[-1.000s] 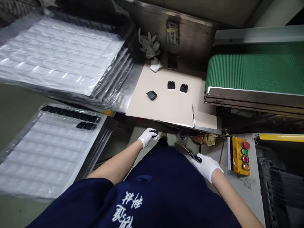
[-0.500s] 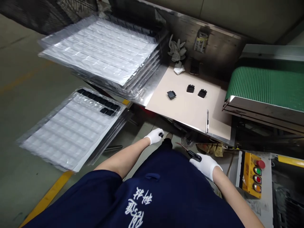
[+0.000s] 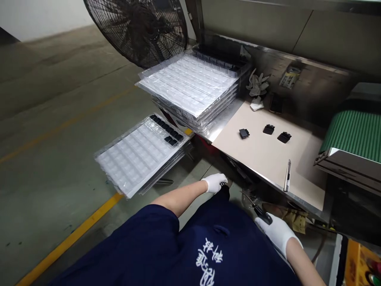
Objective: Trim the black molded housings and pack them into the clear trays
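Note:
My left hand (image 3: 214,183), in a white glove, is closed around a small black part (image 3: 222,184), mostly hidden by the fingers. My right hand (image 3: 275,231), also gloved, grips the black handle of a thin-tipped tool (image 3: 262,214) that points up and left. Both hands are below the front edge of a beige-topped workbench (image 3: 250,153). On it lie three black parts: one (image 3: 244,133) at the left, one (image 3: 268,129) in the middle and one (image 3: 284,137) at the right. A slim cutter knife (image 3: 287,176) rests near the front edge.
A stack of clear trays (image 3: 190,85) stands at the bench's left end. Lower left, another tray (image 3: 137,155) holds several black parts in its far rows. A green conveyor belt (image 3: 355,135) is at the right, a large fan (image 3: 143,31) behind. Gloves (image 3: 257,83) and a phone (image 3: 276,103) lie at the back.
The camera view has swung left and up, shifting the scene rightward and bringing the fan into sight. Both hands keep their holds on the black part and the tool.

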{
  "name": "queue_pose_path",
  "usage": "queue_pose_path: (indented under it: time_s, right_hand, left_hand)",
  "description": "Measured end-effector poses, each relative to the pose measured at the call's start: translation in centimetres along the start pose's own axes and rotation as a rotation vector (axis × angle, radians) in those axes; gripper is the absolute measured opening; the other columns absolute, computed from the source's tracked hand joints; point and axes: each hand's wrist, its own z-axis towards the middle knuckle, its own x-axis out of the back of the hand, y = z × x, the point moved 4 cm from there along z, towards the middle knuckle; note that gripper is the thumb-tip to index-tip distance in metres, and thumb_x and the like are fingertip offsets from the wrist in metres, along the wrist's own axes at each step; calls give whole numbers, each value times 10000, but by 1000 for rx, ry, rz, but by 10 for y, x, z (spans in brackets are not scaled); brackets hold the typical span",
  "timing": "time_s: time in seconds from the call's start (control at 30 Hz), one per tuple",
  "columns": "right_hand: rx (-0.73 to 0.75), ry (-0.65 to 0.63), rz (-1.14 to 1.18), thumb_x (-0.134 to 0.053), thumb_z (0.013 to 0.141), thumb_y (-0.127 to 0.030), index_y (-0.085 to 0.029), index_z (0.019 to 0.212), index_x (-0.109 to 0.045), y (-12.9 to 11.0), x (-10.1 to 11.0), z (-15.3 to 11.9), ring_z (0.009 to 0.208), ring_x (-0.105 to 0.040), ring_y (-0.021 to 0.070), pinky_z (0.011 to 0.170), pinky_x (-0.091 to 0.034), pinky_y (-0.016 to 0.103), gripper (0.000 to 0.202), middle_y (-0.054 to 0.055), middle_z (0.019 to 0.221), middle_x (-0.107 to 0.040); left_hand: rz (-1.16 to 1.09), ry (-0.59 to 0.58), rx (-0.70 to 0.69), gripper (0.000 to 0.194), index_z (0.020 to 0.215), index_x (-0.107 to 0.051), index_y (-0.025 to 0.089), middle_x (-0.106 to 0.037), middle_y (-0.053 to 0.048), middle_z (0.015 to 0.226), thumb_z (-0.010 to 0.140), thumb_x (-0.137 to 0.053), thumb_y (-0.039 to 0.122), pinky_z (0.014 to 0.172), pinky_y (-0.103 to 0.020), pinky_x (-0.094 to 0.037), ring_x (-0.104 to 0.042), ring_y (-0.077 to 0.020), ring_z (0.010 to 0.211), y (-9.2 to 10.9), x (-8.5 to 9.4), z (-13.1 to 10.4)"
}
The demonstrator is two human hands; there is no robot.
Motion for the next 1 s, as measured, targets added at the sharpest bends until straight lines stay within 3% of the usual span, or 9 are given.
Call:
queue_pose_path:
  time_s: [0.13, 0.33, 0.63, 0.83, 1.0]
  right_hand:
    - [23, -11, 15, -587, 877, -498, -271, 867, -730, -5, -4, -1, 956, -735, 304, 855, -525, 380, 268, 87, 954, -792]
    - [15, -4, 38, -614, 869, -499, -274, 864, -709, -21, -9, -8, 900, -727, 271, 814, -518, 349, 244, 56, 926, -786]
    - [-73, 45, 23, -599, 886, -493, -249, 963, -728, -24, 6, -9, 942, -720, 276, 808, -499, 340, 286, 80, 972, -778]
    - [-49, -14, 55, -582, 896, -469, -226, 872, -697, -29, -2, -18, 898, -706, 227, 776, -487, 284, 270, 45, 901, -762]
    - [-118, 8, 9, -580, 885, -500, -231, 911, -700, -30, 2, -9, 917, -696, 291, 801, -468, 364, 296, 97, 951, -755]
  left_hand:
    - [-180, 114, 79, 348, 1256, -620, 166, -660, -102, 1233, 971, -635, 364, 866, -432, -599, -674, -225, 1027, -5, -4, 4]
    - [-317, 246, 113, 372, 1281, -605, 166, -650, -106, 1253, 971, -634, 368, 869, -439, -599, -671, -233, 1043, -9, 6, 4]
    - [-250, 169, 17, 280, 1196, -659, 187, -647, -104, 1291, 969, -635, 348, 976, -476, -552, -638, -243, 1134, 11, 15, 1]
    - [-365, 163, 102, 307, 1203, -650, 163, -660, -101, 1250, 956, -656, 346, 932, -467, -572, -656, -243, 1094, 12, 11, 8]
    - [-570, 187, 177, 309, 1218, -641, 167, -659, -99, 1241, 963, -647, 342, 901, -445, -585, -664, -230, 1057, 10, 7, 10]
